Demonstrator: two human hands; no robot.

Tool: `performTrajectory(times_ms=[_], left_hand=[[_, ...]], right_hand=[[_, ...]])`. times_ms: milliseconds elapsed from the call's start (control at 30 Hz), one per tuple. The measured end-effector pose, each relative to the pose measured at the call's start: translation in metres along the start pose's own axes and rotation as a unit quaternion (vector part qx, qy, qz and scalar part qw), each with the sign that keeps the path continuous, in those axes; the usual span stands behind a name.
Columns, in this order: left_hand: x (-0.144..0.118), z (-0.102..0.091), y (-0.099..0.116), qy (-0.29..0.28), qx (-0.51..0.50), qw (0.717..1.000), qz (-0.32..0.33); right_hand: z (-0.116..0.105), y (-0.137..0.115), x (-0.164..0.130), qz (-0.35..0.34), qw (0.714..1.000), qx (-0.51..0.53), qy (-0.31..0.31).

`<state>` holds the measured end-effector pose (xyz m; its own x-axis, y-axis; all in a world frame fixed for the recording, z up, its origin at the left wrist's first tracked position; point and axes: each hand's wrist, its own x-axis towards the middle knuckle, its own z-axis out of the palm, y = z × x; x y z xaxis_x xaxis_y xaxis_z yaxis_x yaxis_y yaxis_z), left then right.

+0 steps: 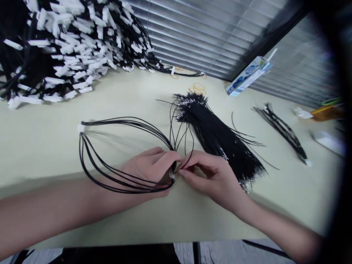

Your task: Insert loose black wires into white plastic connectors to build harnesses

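Observation:
My left hand (152, 167) is closed around one end of a looped black wire harness (129, 123), gripping a small white connector (172, 173) at that end. The harness's other end carries a white connector (80, 128) out to the left, above my forearm. Close against the held connector, my right hand (206, 172) pinches a thin black wire (191, 146) between thumb and forefinger, its tip at the connector's face. Several loose wires rise from the left hand toward a thick bundle of cut black wires (217, 128) behind the right hand.
A big heap of black wires with white connectors (74, 47) fills the back left. Orange rubber bands (198, 88) and a blue-white carton (247, 76) are by the window blinds (192, 36). Another wire harness (286, 134) lies at the right on the table (123, 220).

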<state>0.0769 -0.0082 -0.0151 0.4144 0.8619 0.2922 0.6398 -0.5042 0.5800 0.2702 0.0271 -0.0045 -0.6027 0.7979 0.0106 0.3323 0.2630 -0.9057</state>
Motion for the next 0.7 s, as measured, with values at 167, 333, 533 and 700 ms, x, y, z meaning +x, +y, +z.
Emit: performTrajectory(times_ms=[167,333,533,700], left_hand=[[0.001,0.0,-0.002,-0.002,-0.001,1.0,0.011],[0.001,0.0,-0.002,-0.005,0.002,1.0,0.015],[0.001,0.001,-0.003,-0.006,0.001,1.0,0.021],[0.0,0.003,-0.005,0.005,0.01,0.999,0.038]], right_hand=[[-0.001,0.002,0.0,-0.005,0.999,-0.034,0.005],[-0.001,0.002,-0.001,-0.022,0.997,-0.068,0.014],[0.001,0.001,-0.001,-0.042,0.994,-0.1,0.02],[0.01,-0.001,0.002,-0.061,0.987,-0.136,0.054]])
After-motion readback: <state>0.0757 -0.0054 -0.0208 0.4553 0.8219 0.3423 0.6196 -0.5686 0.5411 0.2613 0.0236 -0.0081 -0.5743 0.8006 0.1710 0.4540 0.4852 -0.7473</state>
